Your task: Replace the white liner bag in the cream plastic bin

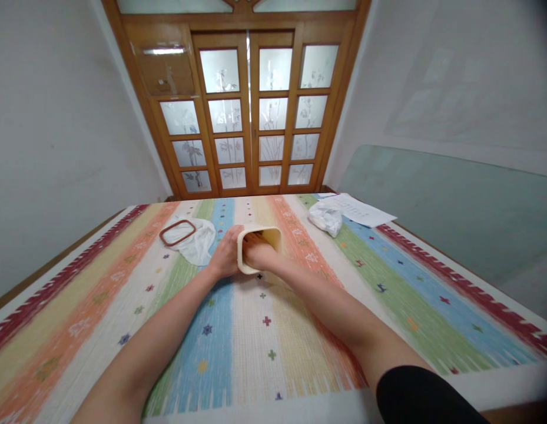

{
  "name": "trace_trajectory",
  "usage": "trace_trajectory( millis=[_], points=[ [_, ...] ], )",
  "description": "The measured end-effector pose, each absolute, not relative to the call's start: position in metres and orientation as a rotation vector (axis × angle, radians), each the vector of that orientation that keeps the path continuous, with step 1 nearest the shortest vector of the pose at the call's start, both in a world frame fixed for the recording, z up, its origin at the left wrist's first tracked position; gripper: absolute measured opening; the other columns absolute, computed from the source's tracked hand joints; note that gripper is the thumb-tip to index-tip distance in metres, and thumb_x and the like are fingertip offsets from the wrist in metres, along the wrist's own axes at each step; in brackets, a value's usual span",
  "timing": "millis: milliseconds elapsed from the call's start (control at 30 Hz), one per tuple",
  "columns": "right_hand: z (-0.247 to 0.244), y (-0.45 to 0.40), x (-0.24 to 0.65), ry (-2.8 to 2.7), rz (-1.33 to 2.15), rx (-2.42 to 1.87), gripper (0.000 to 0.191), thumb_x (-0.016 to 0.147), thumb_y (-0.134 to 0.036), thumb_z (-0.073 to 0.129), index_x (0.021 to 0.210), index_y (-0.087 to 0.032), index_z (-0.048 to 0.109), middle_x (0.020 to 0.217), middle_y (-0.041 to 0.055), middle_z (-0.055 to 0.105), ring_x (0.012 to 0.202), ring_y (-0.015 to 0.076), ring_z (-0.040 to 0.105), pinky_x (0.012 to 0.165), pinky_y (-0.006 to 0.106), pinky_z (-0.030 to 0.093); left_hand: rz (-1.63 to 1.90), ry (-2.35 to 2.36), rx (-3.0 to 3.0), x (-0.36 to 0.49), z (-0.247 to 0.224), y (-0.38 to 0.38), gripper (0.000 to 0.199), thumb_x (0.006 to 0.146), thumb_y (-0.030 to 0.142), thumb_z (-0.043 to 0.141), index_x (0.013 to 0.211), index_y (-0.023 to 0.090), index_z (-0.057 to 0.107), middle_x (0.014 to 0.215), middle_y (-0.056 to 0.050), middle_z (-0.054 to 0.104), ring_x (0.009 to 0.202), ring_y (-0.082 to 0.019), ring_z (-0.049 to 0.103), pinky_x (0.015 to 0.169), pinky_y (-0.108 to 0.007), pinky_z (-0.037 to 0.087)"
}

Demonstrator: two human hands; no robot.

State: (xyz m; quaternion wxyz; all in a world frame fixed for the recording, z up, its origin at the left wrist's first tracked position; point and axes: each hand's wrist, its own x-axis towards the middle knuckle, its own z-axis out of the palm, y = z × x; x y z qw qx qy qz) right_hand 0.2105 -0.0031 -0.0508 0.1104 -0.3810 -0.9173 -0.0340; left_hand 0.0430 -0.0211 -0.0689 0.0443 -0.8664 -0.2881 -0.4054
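Cream bin turned mouth-first toward the wearer

The smooth, plastic-looking bin (275, 237), round-cornered and rectangular at the rim, is held over the middle of the striped tablecloth (251, 330). Its outer left side is clasped by the left hand (226, 253); the right hand (258, 250) is sunk inside, and whether anything is gripped there cannot be told. Its long axis, foreshortened, is directed away from the wearer. Bare cloth is left toward the near edge; the far sides are flanked by a thin white bag (201, 244) and a crumpled bag (325, 218).

Cream bin (274, 238), rounded mouth (facing the camera).
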Motion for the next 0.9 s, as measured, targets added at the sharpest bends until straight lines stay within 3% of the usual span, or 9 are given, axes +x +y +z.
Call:
trace_trajectory(
  millis=[167,433,767,900],
  points=[
    [-0.05,-0.006,0.213,-2.657,-0.11,-1.235,0.05,0.098,-0.021,0.053,0.145,-0.007,0.058,0.152,0.0258,0.053,0.141,0.035,0.051,0.122,0.049,0.035,-1.256,-0.876,-2.644,0.043,-0.067,-0.021,0.116,0.066,0.037,0.09,0.159,0.025,0.021,0.152,-0.021,0.045,0.146,-0.042,0.046,0.12,-0.066,0.043],
    [-0.053,0.001,0.205,-2.625,-0.046,-1.3,0.058,0.088,-0.011,0.057,0.146,-0.009,0.058,0.152,0.0231,0.056,0.143,0.0398,0.05,0.124,0.052,0.033,-1.26,-0.912,-2.668,0.046,-0.063,-0.026,0.122,0.063,0.041,0.093,0.16,0.025,0.02,0.152,-0.02,0.043,0.146,-0.043,0.045,0.12,-0.066,0.042],
    [-0.064,0.009,0.199,-2.681,-0.065,-1.351,0.048,0.089,-0.01,0.056,0.135,-0.006,0.067,0.149,0.0254,0.058,0.144,0.042,0.048,0.124,0.055,0.032,-1.231,-0.895,-2.681,0.045,-0.066,-0.025,0.125,0.063,0.042,0.092,0.161,0.023,0.018,0.154,-0.022,0.042,0.148,-0.043,0.043,0.121,-0.067,0.04],
    [-0.063,0.012,0.198,-2.777,-0.068,-1.31,0.045,0.087,-0.007,0.058,0.131,-0.007,0.07,0.15,0.0236,0.058,0.141,0.0398,0.052,0.125,0.052,0.031,-1.238,-0.907,-2.668,0.046,-0.067,-0.024,0.125,0.062,0.042,0.092,0.161,0.024,0.019,0.153,-0.021,0.042,0.148,-0.043,0.043,0.122,-0.067,0.039]
  ],
)
